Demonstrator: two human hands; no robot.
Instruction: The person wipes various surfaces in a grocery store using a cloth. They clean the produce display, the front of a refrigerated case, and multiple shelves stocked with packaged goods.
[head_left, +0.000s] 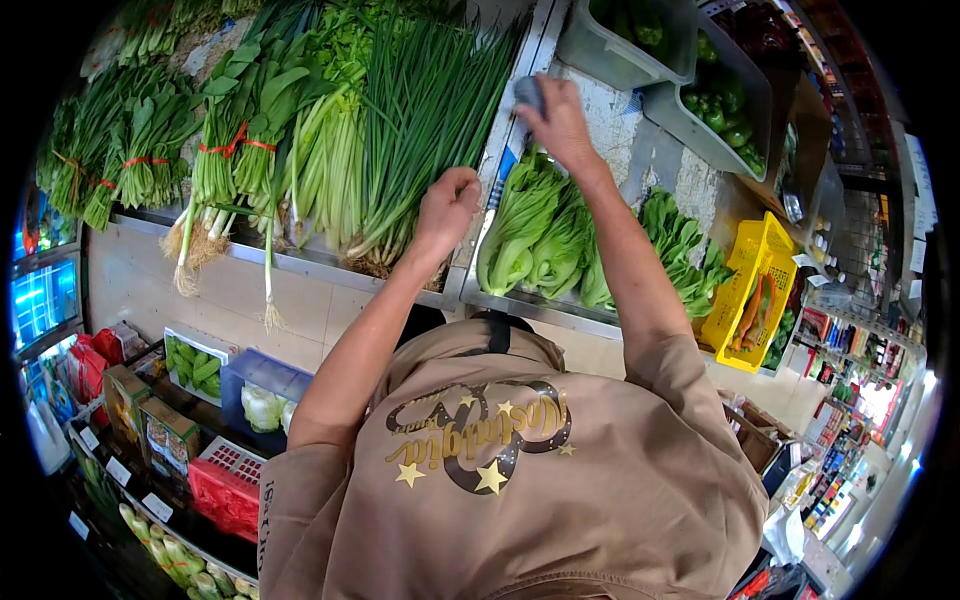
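Observation:
My right hand (559, 120) is closed round a small grey-blue object (529, 96), blurred, over the metal divider (491, 161) between two display trays. Half closed, my left hand (452, 202) rests by the root ends of the long green onions (435, 97); whether its fingers hold anything is hidden. Left of these lie pale-stemmed celery (330, 150) and leafy bunches tied with red bands (225, 150). Below my right hand, heads of leafy green lettuce (529, 232) lie in the right tray, partly behind my forearm, with loose dark leafy greens (671, 240) beyond it.
Translucent bins of green peppers (720, 105) stand at the upper right. A yellow plastic basket (752, 292) holds orange and green peppers. The trays' metal front edge (337, 280) runs before my body. Behind me at the lower left, a shelf carries boxes, a red crate (225, 487) and cabbages (262, 407).

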